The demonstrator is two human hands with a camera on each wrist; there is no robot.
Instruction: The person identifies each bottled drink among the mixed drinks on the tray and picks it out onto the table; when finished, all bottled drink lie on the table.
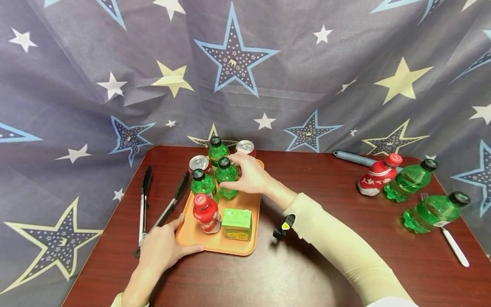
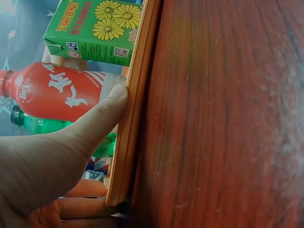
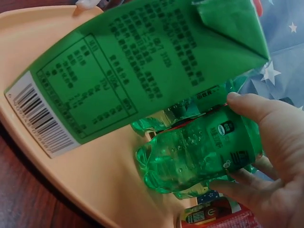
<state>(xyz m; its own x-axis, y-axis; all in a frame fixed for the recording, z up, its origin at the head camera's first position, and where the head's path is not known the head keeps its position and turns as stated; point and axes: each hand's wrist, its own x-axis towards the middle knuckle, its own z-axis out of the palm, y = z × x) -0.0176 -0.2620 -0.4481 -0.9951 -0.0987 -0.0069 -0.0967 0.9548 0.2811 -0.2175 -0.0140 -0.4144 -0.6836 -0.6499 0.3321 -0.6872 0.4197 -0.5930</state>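
My right hand [image 1: 249, 175] grips a green plastic soda bottle [image 1: 226, 174] with a black cap, standing upright over the orange tray [image 1: 235, 250]. In the right wrist view, thumb and fingers wrap the label of that bottle [image 3: 199, 147]. At the tray's near left corner, my left hand [image 1: 160, 246] holds the rim, thumb on the front edge and fingers along the side. Beside the left thumb is a red bottle [image 2: 61, 92]; a green drink carton [image 1: 237, 225] stands to its right. Two more green bottles, one left [image 1: 203, 188] and one behind [image 1: 218, 152], share the tray.
Two drink cans, one left [image 1: 199, 163] and one right [image 1: 245, 147], stand toward the back. Metal tongs [image 1: 143, 209] lie left of the tray. At far right are a red bottle [image 1: 377, 175], two green bottles, a grey-handled tool [image 1: 354, 158] and a white-handled fork [image 1: 455, 248].
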